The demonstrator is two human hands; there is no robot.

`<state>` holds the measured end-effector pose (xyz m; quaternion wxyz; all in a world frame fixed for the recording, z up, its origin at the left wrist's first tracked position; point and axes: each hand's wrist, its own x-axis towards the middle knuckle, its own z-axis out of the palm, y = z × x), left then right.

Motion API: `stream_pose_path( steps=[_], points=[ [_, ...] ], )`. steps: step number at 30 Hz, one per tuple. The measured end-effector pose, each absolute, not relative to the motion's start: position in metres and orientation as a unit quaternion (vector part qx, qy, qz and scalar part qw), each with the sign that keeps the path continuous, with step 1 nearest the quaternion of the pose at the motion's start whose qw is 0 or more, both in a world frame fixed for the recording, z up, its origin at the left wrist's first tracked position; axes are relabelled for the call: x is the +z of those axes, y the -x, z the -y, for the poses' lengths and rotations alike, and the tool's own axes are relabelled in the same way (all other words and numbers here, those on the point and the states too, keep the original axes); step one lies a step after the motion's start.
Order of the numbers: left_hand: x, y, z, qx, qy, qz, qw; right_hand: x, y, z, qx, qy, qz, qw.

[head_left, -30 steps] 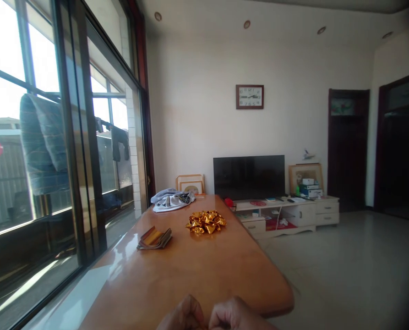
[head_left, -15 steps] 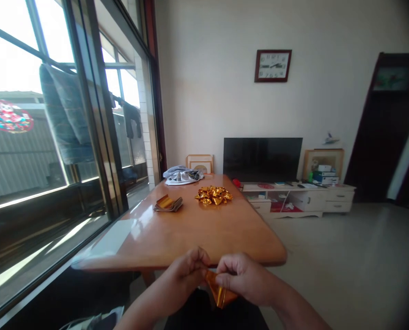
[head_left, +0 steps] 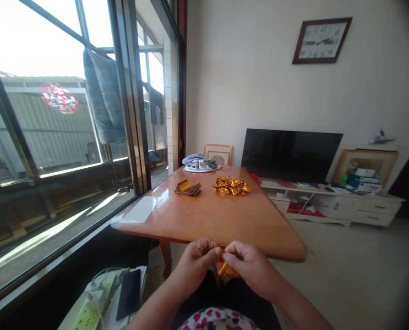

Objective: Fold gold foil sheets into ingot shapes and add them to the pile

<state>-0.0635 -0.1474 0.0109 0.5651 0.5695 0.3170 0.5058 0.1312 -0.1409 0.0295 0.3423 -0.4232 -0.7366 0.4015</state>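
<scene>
By the near edge of the brown table (head_left: 190, 224), the left hand (head_left: 198, 263) and the right hand (head_left: 251, 264) are close together. Each one pinches a shiny piece of gold paper (head_left: 226, 270) between thumb and finger. The paper hangs down a little under the fingertips and looks creased. It looks to me like the step now is folding or shaping this one piece. I think the next move calls for small, soft pinches, with neither hand letting go, because thin paper like this could rip. The fingers hide the top of it, so I cannot tell how the fold goes there. On the table, a little stack of papers (head_left: 188, 188) lies toward the left edge, past the middle. A heap of crinkly gold shapes (head_left: 231, 186) sits nearer the right edge. Some cloth (head_left: 201, 164) is bunched up at the far left corner.
</scene>
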Motion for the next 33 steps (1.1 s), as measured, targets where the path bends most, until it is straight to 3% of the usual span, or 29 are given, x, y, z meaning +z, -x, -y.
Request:
stream_pose_path(
  steps=[8, 22, 33],
  points=[
    [0.012, 0.072, 0.148, 0.506, -0.567, -0.346, 0.551, 0.023, -0.128, 0.142, 0.443, 0.405, 0.706, 0.376],
    [0.008, 0.049, 0.147, 0.625, -0.531, -0.391, 0.417, 0.011, -0.113, 0.137, 0.266, 0.459, 0.705, 0.470],
    [0.020, 0.038, 0.146, 0.656, -0.472, -0.383, 0.447, 0.010, -0.108, 0.135, 0.115, 0.471, 0.738, 0.470]
  ],
)
